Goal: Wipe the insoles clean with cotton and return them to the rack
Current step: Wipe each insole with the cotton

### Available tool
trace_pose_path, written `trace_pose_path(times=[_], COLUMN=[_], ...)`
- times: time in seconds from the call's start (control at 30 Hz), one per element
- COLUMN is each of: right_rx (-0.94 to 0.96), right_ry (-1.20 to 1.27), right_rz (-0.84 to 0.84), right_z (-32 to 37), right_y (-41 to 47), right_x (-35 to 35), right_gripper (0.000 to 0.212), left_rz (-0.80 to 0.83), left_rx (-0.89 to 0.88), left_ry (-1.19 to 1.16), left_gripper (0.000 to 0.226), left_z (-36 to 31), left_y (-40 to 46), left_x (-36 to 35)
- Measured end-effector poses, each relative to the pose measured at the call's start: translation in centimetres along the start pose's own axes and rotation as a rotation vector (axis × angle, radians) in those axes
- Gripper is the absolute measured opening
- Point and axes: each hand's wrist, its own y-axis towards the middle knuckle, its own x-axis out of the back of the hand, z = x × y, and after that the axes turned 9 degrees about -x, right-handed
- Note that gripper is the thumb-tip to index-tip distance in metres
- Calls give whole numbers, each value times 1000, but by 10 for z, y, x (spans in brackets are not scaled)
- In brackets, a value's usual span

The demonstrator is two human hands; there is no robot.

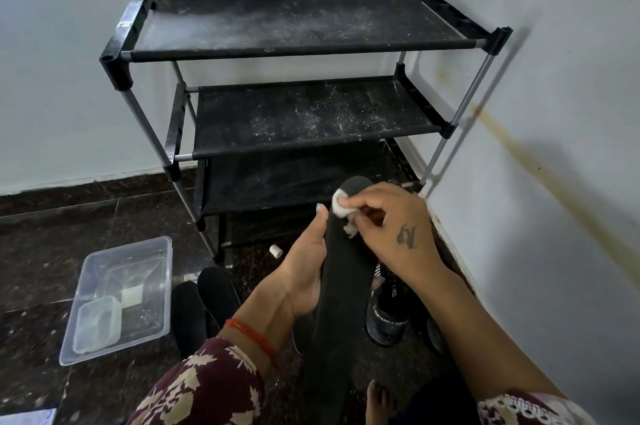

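Two hands work in front of us: our left hand (304,272) grips a long black insole (337,272) from beside and beneath, while our right hand (398,227) pinches white cotton (341,202) against its toe end. Behind stands the dusty black rack (298,78); left, a clear plastic tub (119,296) on the floor.

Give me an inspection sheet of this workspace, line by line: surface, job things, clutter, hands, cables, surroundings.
Surface: dark speckled stone floor.
Job's things: black insole held upright; cotton wad pressed near its tip; two more insoles on the floor; black rack, its visible shelves dusty and bare.
Clutter: clear plastic tub holding a smaller container; small white piece by the rack; black shoe.
Hands: left hand grips the insole's edge; right hand pinches the cotton.
Cables: nothing seen.
Surroundings: pale walls meeting in a corner, brownish stain on the right wall.
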Motion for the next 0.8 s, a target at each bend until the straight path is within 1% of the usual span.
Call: trace_pose_path(times=[0.1,0.17,0.2,0.27,0.33,0.4,0.43,0.5,0.67,0.73,0.8], right_rx=[94,69,47,9,-9,-59,-95,-121,51,97,77], right_ry=[28,8,-23,-114,-193,-202,-186,-151,-19,34,76], right_rz=[167,241,247,176,16,-130,-169,-178,-36,65,200], right_z=[3,2,1,-2,-6,-8,-8,-5,8,11,11], right_y=[-5,-6,-5,-4,-2,0,0,1,-4,-6,-8], right_x=[2,7,9,12,13,14,14,11,-2,-1,5], right_gripper=[22,19,18,14,8,10,14,20,23,23,22], left_rz=[-29,-53,-68,-84,-60,-15,1,10,-18,-45,-70], left_rx=[3,-5,-13,-24,-4,22,32,46,34,16,3], left_ry=[-12,12,22,14,-33,-62,-63,-47,5,-13,15], left_gripper=[84,86,84,80,82,86,87,87,88,86,89], left_z=[-2,-4,-5,-5,-4,-3,-3,-1,1,-1,-3], left_y=[2,2,3,3,3,1,1,0,0,0,2], left_x=[4,6,6,5,3,0,-2,-3,-4,-2,1])
